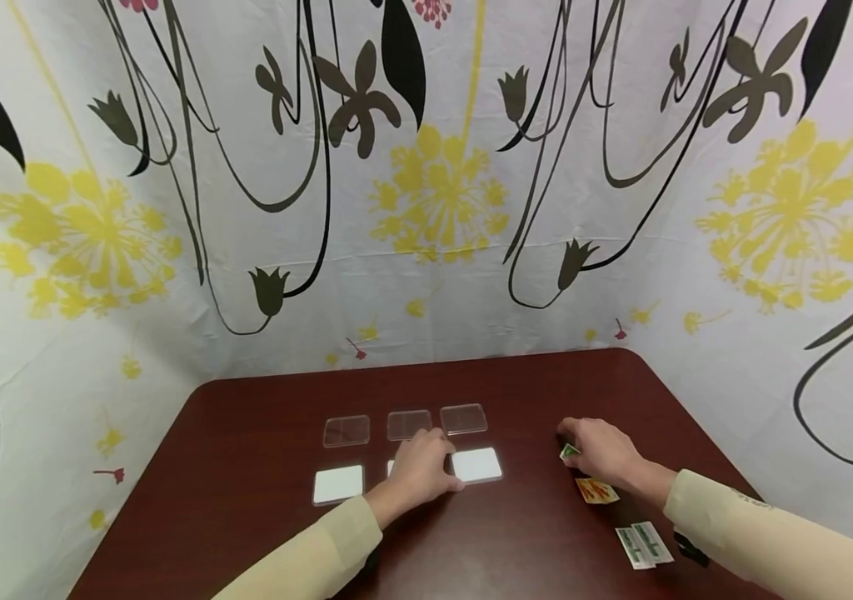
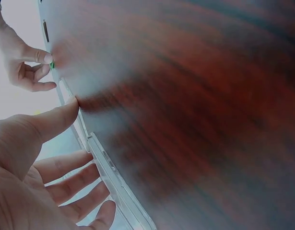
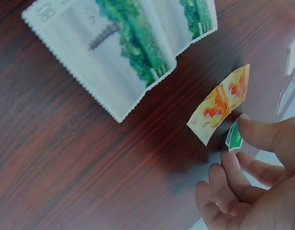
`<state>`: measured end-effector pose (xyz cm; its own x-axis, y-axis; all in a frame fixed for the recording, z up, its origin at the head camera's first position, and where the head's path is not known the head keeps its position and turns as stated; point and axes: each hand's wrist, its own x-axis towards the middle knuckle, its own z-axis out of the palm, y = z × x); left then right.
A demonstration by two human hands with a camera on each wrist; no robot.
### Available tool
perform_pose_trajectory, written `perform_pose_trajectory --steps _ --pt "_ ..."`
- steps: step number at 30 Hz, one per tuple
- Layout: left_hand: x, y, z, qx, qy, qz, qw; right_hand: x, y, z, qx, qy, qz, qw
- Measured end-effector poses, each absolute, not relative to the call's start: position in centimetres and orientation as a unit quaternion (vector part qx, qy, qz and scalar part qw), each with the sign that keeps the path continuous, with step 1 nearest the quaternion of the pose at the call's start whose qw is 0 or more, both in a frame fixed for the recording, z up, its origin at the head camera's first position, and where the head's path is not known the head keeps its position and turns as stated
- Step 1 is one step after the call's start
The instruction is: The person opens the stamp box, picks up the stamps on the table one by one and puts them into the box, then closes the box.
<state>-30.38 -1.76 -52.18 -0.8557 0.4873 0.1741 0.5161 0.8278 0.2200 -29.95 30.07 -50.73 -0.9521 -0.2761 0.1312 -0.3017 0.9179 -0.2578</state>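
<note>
White fabric, printed with yellow flower heads and dark stems, is hung across the upper half and both sides of the head view. A dark reddish-brown, wood-grained table is seen across the lower half. Two cream long sleeves are noted at the bottom and lower right.

The left hand is placed at lower centre, its thumb and fingers held apart and loosely bent. The right hand is placed right of centre, its thumb and fingers drawn together in a pinch.

Three flat, white-faced rectangular cases with clear rims are laid in a row at lower centre. The middle one is mostly covered by the left hand; at the edge of the right one the left thumb tip is seen, but whether any grip is taken cannot be told. Three transparent plastic rectangles are laid in a second row above.

Two white, serrated paper stamps with green landscapes are found at lower right. Two yellow-orange serrated paper stamps are found above these, below the right hand. A small green, white-edged paper stamp is held between the right thumb and fingertips.
</note>
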Motion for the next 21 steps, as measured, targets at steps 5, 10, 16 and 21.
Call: perform_pose_trajectory --steps 5,10,16,21 --pt "-30.2 -1.6 -51.9 -0.261 -0.956 -0.121 0.054 -29.9 30.1 -51.1 0.129 -0.978 0.155 0.048" --pt "-30.1 -1.6 -51.8 -0.260 -0.957 -0.116 0.051 -29.5 30.1 -51.3 0.126 -0.975 0.171 0.066" --pt "-30.2 -1.5 -51.7 -0.263 -0.958 -0.107 0.051 -29.3 30.0 -51.7 0.130 -0.968 0.196 0.087" --pt "-30.2 -1.4 -51.5 -0.263 -0.958 -0.101 0.049 -29.4 30.1 -52.0 0.147 -0.960 0.214 0.105"
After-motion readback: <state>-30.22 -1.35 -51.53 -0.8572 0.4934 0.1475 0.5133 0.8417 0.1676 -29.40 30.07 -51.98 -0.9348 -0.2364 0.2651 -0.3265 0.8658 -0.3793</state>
